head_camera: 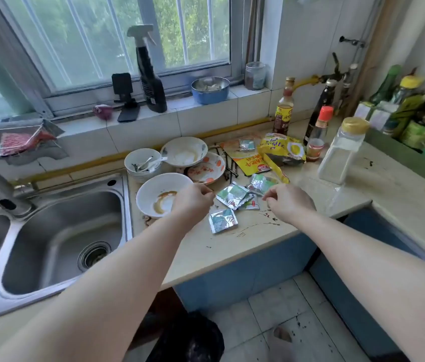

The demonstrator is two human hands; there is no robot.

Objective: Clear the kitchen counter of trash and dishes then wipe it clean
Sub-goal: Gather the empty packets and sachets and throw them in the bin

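My left hand (193, 202) and right hand (288, 205) curl by the foil sachets (232, 195); pinching or not, I cannot tell; left wrist may knock the stained bowl (154, 192)

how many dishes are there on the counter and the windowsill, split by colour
white bowls: 3 in plain view (the one holding spoons may sit on another)
orange-patterned dish: 1
blue bowl: 1
total: 5

Barred window (117, 37) admitted daylight. White tiled wall (308, 35) stood right of it. Pale tiled floor (258, 322) lay below blue cabinet fronts (245, 267).
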